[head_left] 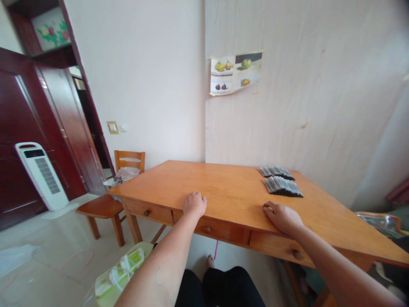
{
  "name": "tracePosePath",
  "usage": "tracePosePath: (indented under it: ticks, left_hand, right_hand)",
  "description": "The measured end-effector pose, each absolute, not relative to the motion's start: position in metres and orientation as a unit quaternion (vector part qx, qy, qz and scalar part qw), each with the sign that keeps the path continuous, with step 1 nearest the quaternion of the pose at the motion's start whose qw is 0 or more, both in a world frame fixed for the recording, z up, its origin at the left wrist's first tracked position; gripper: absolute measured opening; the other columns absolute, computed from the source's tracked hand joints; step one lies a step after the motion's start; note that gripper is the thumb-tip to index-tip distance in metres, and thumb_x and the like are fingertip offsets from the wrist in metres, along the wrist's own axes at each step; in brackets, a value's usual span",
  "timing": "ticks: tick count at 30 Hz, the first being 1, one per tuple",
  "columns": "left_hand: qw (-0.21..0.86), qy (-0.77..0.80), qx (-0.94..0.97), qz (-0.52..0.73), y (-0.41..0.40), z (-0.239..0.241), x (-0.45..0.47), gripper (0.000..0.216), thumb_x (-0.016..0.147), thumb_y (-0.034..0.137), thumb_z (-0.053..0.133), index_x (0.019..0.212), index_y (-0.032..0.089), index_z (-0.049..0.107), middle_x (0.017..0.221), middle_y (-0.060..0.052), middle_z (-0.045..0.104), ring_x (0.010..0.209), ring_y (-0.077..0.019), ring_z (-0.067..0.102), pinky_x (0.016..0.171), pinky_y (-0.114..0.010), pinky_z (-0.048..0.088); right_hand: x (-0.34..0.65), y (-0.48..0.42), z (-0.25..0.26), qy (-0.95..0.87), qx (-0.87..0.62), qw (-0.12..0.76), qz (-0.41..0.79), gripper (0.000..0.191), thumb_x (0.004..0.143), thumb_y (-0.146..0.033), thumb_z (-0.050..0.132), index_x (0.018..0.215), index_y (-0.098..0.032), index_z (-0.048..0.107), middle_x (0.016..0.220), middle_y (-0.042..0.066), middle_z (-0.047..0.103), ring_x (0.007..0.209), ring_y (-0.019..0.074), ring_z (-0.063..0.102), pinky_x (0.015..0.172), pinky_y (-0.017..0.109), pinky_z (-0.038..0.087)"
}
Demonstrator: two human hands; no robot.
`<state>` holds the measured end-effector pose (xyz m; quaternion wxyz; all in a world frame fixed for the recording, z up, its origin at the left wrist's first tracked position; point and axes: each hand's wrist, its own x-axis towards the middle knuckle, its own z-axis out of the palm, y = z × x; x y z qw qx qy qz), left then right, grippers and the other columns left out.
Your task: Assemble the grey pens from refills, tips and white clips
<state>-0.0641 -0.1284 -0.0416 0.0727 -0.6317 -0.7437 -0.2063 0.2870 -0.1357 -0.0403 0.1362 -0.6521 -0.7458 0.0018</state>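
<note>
My left hand (194, 204) rests on the front part of the wooden table (223, 183), its fingers curled in and nothing showing in them. To the right, my right hand (283, 218) lies on the same tabletop near the front edge. Its fingers are curled too, with a small gap by the thumb where the tabletop's colour shows. Beyond my right hand lie two rows of thin, pale, clear-looking pieces with black ends, a nearer row (283, 186) and a farther row (275, 172). Their kind is too small to tell. Neither hand touches them.
Drawers with round knobs (207, 230) run under the table's front edge. A wooden chair (102, 207) with a plastic bag (126, 175) stands left. A green box (124, 273) with white cords sits by my left forearm. A white tower fan (43, 177) stands farther left.
</note>
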Motion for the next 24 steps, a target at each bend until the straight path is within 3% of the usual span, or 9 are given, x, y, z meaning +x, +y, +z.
tracePosePath:
  ticks: [17, 24]
  left_hand:
    - [0.110, -0.726, -0.661, -0.157, -0.121, -0.043, -0.074, 0.044, 0.090, 0.047, 0.033, 0.095, 0.016, 0.065, 0.102, -0.016, 0.066, 0.098, -0.0266, 0.060, 0.087, -0.037, 0.044]
    - [0.094, -0.736, -0.662, -0.106, -0.104, -0.033, -0.078, 0.043, 0.085, 0.051, 0.040, 0.097, 0.016, 0.064, 0.105, -0.016, 0.065, 0.101, -0.0296, 0.060, 0.087, -0.039, 0.044]
  right_hand:
    - [0.280, -0.143, -0.033, -0.737, -0.658, 0.154, 0.013, 0.038, 0.091, -0.043, 0.038, 0.110, -0.025, 0.065, 0.099, 0.009, 0.071, 0.090, 0.0235, 0.065, 0.073, 0.031, 0.041]
    - [0.294, -0.128, -0.034, -0.735, -0.628, 0.235, 0.098, 0.030, 0.086, -0.040, 0.048, 0.101, -0.025, 0.069, 0.097, 0.006, 0.071, 0.090, 0.0204, 0.063, 0.075, 0.028, 0.042]
